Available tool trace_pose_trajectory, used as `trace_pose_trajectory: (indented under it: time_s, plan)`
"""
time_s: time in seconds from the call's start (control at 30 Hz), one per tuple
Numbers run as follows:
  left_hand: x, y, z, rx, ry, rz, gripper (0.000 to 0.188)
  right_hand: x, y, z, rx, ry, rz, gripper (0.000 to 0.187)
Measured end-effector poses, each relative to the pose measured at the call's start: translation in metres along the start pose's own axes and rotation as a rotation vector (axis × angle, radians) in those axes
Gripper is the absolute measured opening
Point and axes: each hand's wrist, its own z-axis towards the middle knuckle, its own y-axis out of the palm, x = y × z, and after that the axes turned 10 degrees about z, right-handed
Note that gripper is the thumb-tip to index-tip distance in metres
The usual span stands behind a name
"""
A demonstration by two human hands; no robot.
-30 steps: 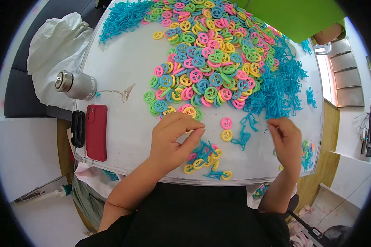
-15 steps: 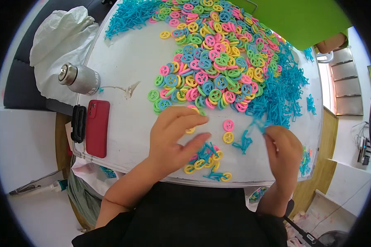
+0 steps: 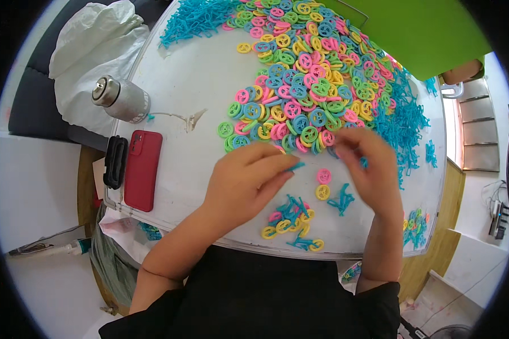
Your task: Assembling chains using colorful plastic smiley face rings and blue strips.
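Note:
My left hand (image 3: 244, 179) is closed in a pinch above the near part of the table. A small blue plastic piece (image 3: 296, 166) sticks out at its fingertips. My right hand (image 3: 373, 169) reaches to the near edge of a heap of small plastic wheels (image 3: 300, 93) in pink, yellow, green and blue. Its thumb and forefinger look apart, close to a pink wheel (image 3: 327, 138). Between the hands lie a loose pink wheel (image 3: 323, 176), a yellow wheel (image 3: 322, 192) and some blue pieces (image 3: 341, 199). Nearer me is a small cluster of yellow wheels and blue pieces (image 3: 292, 213).
Blue piece piles lie at the right (image 3: 402, 121) and far left (image 3: 198, 20). A grey bottle (image 3: 129, 101), a red phone (image 3: 143, 172) and a black case (image 3: 116, 162) stand along the left edge. A green panel (image 3: 418, 34) overhangs the far right. More pieces (image 3: 417, 227) lie near right.
My right hand has moved from the blue pieces up and left to the wheel heap. A blue piece now shows at my left fingertips. The whole view has shifted slightly.

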Motion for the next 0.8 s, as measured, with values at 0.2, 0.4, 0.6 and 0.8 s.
trace_pose_trajectory:
  time_s: [0.2, 0.4, 0.6, 0.8]
  plan:
    - [-0.016, 0.001, 0.002, 0.3, -0.152, -0.117, 0.021, 0.016, 0.008, 0.022, 0.132, -0.283, -0.585, 0.024]
    - [-0.012, 0.005, -0.002, 0.317, -0.214, -0.216, 0.02, 0.03, 0.012, 0.028, 0.256, -0.189, -0.726, 0.023]
    - [-0.007, 0.01, -0.003, 0.196, -0.196, -0.222, 0.022, 0.025, 0.004, 0.017, 0.417, -0.234, -0.405, 0.012]
    - [-0.001, 0.022, -0.007, 0.14, -0.118, -0.264, 0.025, -0.006, 0.032, -0.024, 0.202, 0.308, 0.706, 0.011]
